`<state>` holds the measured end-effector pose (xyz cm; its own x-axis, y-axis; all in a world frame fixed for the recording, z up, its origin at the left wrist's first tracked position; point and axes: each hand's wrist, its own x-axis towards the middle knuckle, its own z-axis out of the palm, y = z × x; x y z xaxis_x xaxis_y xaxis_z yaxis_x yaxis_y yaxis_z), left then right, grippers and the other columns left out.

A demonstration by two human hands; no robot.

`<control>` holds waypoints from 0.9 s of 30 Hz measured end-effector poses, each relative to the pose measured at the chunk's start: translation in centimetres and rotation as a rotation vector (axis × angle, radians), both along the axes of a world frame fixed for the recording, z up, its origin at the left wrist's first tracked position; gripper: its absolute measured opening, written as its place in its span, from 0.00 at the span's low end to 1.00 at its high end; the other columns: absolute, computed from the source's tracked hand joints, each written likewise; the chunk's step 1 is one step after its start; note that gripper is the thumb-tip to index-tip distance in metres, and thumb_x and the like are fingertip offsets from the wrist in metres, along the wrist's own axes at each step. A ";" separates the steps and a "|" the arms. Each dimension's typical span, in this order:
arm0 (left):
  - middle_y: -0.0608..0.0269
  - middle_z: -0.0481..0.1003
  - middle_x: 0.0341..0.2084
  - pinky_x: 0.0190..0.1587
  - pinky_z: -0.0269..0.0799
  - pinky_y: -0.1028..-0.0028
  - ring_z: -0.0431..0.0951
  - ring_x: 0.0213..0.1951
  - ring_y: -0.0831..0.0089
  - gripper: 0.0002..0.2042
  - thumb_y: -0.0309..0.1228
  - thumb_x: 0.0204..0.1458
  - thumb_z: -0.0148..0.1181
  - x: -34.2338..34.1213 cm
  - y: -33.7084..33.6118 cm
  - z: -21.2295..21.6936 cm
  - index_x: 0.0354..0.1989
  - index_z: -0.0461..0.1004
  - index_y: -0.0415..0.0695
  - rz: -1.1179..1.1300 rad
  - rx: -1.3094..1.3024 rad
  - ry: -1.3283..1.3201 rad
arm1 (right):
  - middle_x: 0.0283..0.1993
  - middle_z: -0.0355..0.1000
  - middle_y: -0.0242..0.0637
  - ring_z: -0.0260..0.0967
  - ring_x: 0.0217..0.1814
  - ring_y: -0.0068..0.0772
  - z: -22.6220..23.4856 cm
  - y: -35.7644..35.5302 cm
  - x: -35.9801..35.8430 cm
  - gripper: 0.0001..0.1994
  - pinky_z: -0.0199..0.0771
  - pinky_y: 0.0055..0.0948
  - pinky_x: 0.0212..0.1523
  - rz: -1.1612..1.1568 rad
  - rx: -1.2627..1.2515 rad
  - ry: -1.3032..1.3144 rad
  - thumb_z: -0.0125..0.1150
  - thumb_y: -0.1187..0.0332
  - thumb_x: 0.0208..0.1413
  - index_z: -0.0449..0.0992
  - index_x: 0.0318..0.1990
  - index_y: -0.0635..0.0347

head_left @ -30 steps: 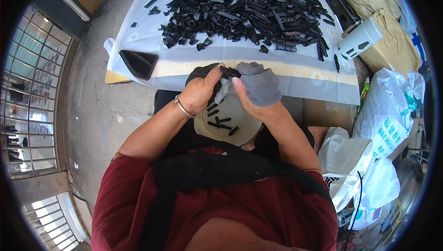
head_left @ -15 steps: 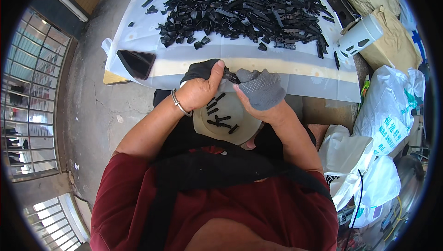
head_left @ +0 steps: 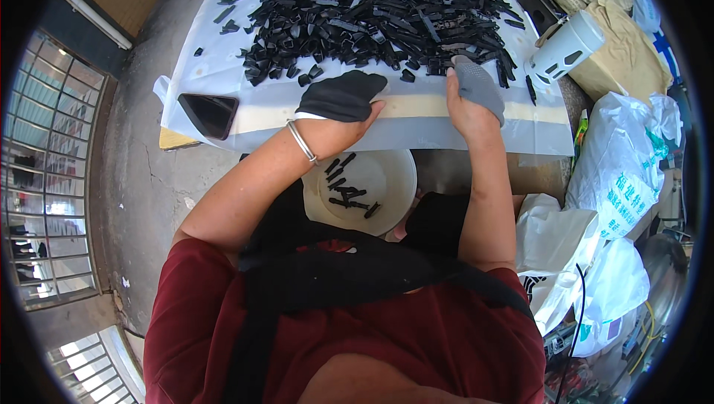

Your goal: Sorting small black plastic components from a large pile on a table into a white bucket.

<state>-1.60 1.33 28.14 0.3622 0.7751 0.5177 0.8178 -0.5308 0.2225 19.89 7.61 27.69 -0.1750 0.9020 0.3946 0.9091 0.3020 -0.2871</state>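
My left hand, in a black fingerless-looking glove, hovers over the table's near edge with its fingers curled under. Whatever it holds, if anything, is hidden. My right hand, in a grey dotted glove, reaches to the lower right edge of a heap of black plastic pieces. Its thumb points forward, and its fingertips are hidden from above. Below the table edge, a whitish bowl sits at my lap, with several slim black pieces lying in it.
A dark phone lies on the white-covered table at the left. A white cylindrical container leans at the right, beside a black pen-like stick. White plastic bags and a tan sack crowd the right side.
My hands were together above the bowl around a small black piece. Now they are apart: the right has moved forward to the heap, the left slightly forward, and more of the bowl shows.
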 end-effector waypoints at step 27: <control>0.59 0.75 0.29 0.28 0.70 0.78 0.74 0.27 0.74 0.18 0.38 0.51 0.54 -1.6 0.0 -2.2 0.38 0.71 0.32 0.030 -1.138 -1.526 | 0.34 0.71 0.45 0.69 0.37 0.44 -0.8 -3.6 -3.9 0.13 0.68 0.33 0.39 0.391 0.060 0.288 0.55 0.64 0.51 0.72 0.38 0.64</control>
